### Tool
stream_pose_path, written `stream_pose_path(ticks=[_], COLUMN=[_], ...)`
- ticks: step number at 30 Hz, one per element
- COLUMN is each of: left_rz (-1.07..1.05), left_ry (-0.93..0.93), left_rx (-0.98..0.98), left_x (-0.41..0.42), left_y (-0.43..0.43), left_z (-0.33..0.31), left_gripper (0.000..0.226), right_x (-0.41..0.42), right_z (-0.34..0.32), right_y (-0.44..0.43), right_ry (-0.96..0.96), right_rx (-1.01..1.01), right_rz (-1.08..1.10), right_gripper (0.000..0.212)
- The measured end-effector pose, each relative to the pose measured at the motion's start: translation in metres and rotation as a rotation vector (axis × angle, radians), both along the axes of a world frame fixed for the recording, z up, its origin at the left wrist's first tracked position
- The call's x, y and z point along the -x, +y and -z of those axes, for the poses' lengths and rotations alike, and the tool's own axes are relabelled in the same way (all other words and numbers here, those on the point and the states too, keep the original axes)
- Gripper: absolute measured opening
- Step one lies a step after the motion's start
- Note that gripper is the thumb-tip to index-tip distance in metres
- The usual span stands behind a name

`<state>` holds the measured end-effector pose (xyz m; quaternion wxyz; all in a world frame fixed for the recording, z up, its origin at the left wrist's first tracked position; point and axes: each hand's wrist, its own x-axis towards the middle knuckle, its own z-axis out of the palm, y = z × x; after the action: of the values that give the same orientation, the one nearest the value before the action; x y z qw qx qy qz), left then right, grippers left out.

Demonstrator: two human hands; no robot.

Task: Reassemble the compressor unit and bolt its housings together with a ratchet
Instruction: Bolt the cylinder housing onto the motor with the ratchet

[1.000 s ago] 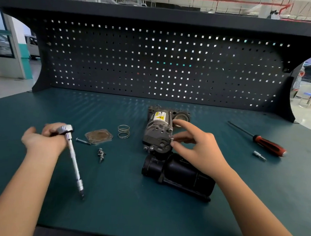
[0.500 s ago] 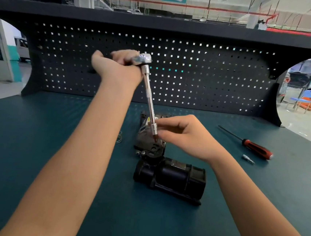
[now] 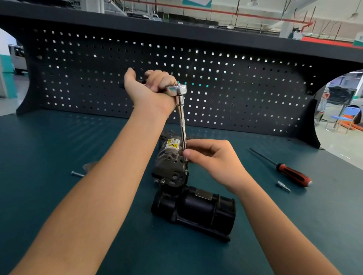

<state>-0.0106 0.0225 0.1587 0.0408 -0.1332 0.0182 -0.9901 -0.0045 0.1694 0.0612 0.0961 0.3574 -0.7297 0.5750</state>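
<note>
Compressor unit (image 3: 202, 210) lay mid-bench (image 3: 38, 190). My left hand (image 3: 152, 90) gripped the ratchet (image 3: 183, 119) at its 12 o'clock; my right hand (image 3: 216, 160) pinched the shaft tip against the grey housing (image 3: 169, 165). I judged this the bolting step; next it needed straight seating, then turning.

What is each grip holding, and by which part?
Left grip holds the ratchet by its handle, just behind the head. Right grip pinches the lower end of the ratchet's extension, at the compressor unit.
</note>
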Motion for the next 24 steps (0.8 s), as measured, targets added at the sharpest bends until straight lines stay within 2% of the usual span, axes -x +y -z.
stream_pose_path(ticks=[12, 19, 24], left_rz=[0.031, 0.311, 0.335], left_ry=[0.011, 0.266, 0.202], left_rx=[0.059, 0.177, 0.24], left_x=[-0.002, -0.007, -0.007], left_y=[0.003, 0.003, 0.006], left_z=[0.0, 0.003, -0.003], left_gripper=[0.046, 0.05, 0.05], right_x=[0.004, 0.008, 0.005], right_z=[0.006, 0.023, 0.026], right_y=[0.001, -0.001, 0.0], right_ry=[-0.018, -0.103, -0.189], right_rx=[0.04, 0.091, 0.092], right_rz=[0.001, -0.021, -0.084], right_gripper=[0.03, 0.033, 0.027])
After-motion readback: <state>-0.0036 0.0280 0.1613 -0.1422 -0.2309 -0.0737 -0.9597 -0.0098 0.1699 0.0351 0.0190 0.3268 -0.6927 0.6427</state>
